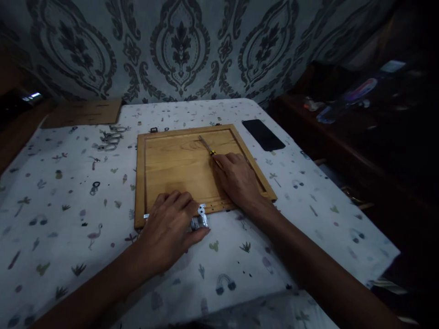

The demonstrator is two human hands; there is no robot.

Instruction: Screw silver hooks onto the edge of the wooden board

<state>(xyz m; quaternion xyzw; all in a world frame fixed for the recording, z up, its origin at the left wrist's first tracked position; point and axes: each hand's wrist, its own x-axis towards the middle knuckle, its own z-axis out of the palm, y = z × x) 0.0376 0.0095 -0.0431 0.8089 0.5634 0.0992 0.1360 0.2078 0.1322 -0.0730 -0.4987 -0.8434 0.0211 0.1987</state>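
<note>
A wooden cabinet door panel [178,169] lies flat on a table covered with a patterned cloth [68,205]. My left hand [169,230] rests curled at the panel's near edge, fingers closed over a metal hinge [200,218] that sticks out to the right of the fingers. My right hand [238,178] lies on the panel's right part, closed on a screwdriver [207,147] with a yellow and black handle. The screwdriver's shaft points away from me across the wood.
Several metal hinges [109,138] lie at the far left of the cloth. A second wooden board [82,113] sits at the back left. A dark phone [263,134] lies right of the panel. A dark cabinet [360,151] with a bottle [346,103] stands to the right.
</note>
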